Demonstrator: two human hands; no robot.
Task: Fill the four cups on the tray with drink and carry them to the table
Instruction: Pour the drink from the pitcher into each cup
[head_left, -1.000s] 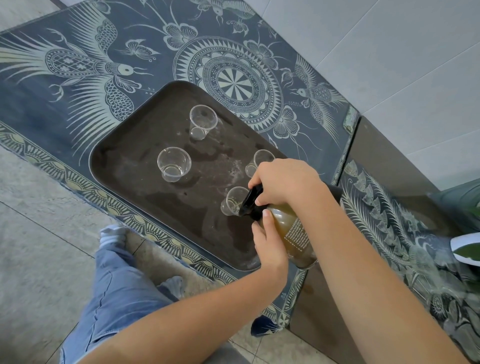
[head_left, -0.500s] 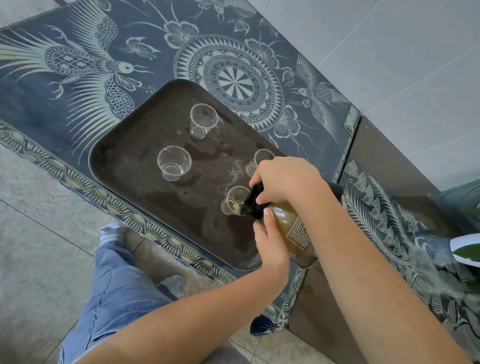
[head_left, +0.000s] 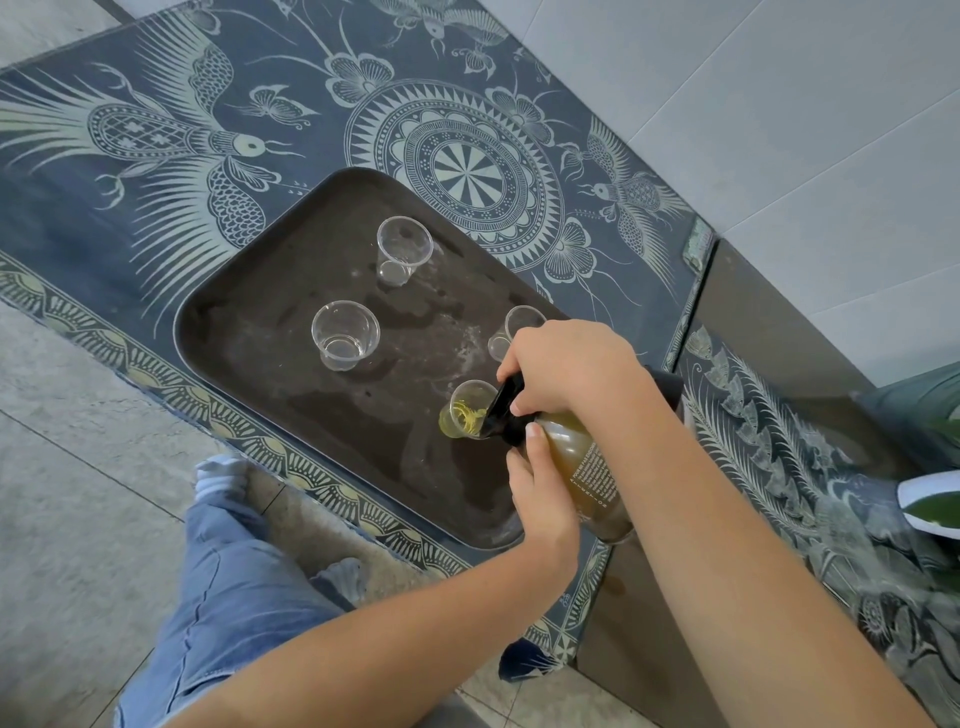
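Note:
A dark brown tray (head_left: 249, 332) lies on a blue patterned cloth and carries several clear plastic cups. Both hands hold a bottle (head_left: 584, 473) of yellow-green drink, tilted with its black neck at the rim of the nearest cup (head_left: 465, 410). My right hand (head_left: 566, 364) grips the black top, and my left hand (head_left: 540, 499) holds the body from below. Yellow-green liquid swirls in that cup. A cup (head_left: 514, 327) behind it is partly hidden by my right hand. Two more cups, one far (head_left: 404, 249) and one left (head_left: 344, 335), look empty.
The patterned cloth (head_left: 156, 130) covers a low surface against a white tiled wall (head_left: 779, 104). A second cloth-covered surface (head_left: 779, 467) lies to the right across a dark gap. My leg in jeans (head_left: 223, 587) and a white sock stand on the grey floor tiles.
The bottle has tipped a little further and yellow-green drink has started to flow into the nearest cup, which was empty one second ago. The hands have barely shifted.

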